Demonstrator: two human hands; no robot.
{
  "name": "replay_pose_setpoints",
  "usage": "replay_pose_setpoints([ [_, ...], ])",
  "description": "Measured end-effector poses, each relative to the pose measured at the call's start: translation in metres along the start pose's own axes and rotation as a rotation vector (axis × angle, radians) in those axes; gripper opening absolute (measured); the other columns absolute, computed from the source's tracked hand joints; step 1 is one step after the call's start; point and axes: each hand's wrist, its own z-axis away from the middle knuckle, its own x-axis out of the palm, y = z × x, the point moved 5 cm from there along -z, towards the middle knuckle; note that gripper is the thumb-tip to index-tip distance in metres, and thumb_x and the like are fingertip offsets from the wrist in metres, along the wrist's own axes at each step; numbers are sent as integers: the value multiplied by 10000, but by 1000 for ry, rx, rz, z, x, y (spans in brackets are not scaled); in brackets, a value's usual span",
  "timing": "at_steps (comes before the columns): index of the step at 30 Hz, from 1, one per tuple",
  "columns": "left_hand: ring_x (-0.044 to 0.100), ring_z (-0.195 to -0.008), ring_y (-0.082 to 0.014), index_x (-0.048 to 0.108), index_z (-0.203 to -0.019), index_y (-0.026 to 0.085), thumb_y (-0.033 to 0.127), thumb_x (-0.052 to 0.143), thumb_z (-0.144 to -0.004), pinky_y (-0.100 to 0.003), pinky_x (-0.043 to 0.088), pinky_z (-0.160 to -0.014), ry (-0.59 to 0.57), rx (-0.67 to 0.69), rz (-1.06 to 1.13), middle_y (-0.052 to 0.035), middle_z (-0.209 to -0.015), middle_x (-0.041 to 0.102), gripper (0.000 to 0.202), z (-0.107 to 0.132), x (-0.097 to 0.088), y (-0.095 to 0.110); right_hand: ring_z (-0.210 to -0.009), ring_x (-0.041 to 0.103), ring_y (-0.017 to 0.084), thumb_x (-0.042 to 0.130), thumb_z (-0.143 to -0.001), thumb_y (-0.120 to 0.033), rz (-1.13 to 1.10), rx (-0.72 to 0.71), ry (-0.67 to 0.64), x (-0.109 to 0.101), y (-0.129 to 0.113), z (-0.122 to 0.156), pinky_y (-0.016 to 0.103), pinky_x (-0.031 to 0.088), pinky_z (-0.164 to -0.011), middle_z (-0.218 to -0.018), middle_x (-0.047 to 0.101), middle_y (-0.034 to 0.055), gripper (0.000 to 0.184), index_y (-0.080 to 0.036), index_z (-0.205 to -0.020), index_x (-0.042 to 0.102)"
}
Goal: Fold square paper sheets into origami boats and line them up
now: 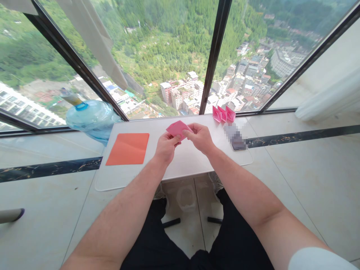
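A folded piece of pink paper (pixel 177 128) is held up between my two hands, above the middle of a low white table (pixel 185 161). My left hand (pixel 165 147) pinches its lower left edge, thumb on top. On its right side, my right hand (pixel 201 138) grips it with thumb and fingers. The fingers behind the paper are partly hidden. Left of my hands lies a flat orange sheet of paper (pixel 129 149). Several folded pink paper pieces (pixel 224 114) stand in a row at the table's back right.
A partly pixelated phone-like object (pixel 238 142) lies at the table's right end. Behind the table's left end stands a large blue water jug (pixel 91 118). Tall windows with a dark frame (pixel 215 56) rise just beyond the table. My legs are below its front edge.
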Motion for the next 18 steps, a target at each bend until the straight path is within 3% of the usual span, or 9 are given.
replay_pose_setpoints([
  [3,574,-721,-129,730,-841,158,284,881,-565,-274,420,-645,-2,-1,-25,-31,-784,683,338,0,0,-1,-630,549,129,733,-753,-406,85,-19,56,-3,0,0,268,447,-599,-669,633,-13,237,-178,-763,670],
  [10,576,-710,-132,720,-892,175,322,872,-583,-275,433,-638,-7,3,-77,-19,-785,674,375,-1,0,-2,-643,524,129,708,-754,-394,108,-35,77,-3,-4,3,266,438,-614,-676,607,-21,219,-189,-739,634],
  [18,602,-730,-152,756,-872,167,346,881,-610,-319,494,-727,-89,132,-196,-21,-774,706,341,2,6,2,-700,546,146,772,-666,-418,-25,73,-33,5,-2,3,270,462,-637,-708,607,-20,285,-174,-773,670],
])
